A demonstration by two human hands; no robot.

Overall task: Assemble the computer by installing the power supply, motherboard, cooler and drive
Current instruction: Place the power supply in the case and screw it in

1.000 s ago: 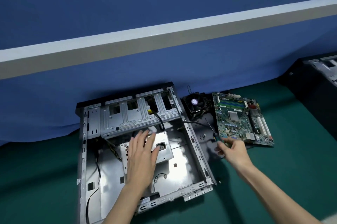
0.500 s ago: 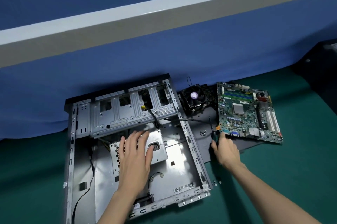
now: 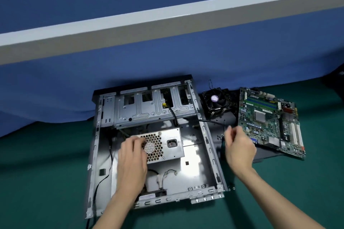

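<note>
1. An open metal computer case (image 3: pixel 195 161) lies flat on a green mat (image 3: pixel 46 173) at the lower centre of the frame, with a blue cloth (image 3: pixel 55 89) behind it.
2. The power supply (image 3: pixel 173 145) sits inside the case, in the middle, with its honeycomb grille and socket facing up.
3. The left hand (image 3: pixel 133 156) rests on the left part of the power supply; its fingers are kept close together, slightly bent, and laid over the grille. Where the thumb lies cannot be told.
4. The right hand (image 3: pixel 240 146) is held just right of the case's right wall, above a black panel (image 3: pixel 260 154), and is blurred. Its fingers are curled round the handle of a screwdriver (image 3: pixel 224 126), whose thin dark shaft points toward the top of the frame.
5. The motherboard (image 3: pixel 270 122) lies at the right of the frame, outside the case, resting on the black panel.
6. The cooler (image 3: pixel 215 101) with its fan facing up stands between the case's upper right corner and the motherboard.
7. A drive cage (image 3: pixel 152 107) spans the upper part of the case; a black cable with a yellow plug (image 3: pixel 164 105) runs down from it.
8. Small screws (image 3: pixel 220 136) are seen on the black panel near the right hand, and 2 more (image 3: pixel 231 188) on the mat by the case's lower right corner.
</note>
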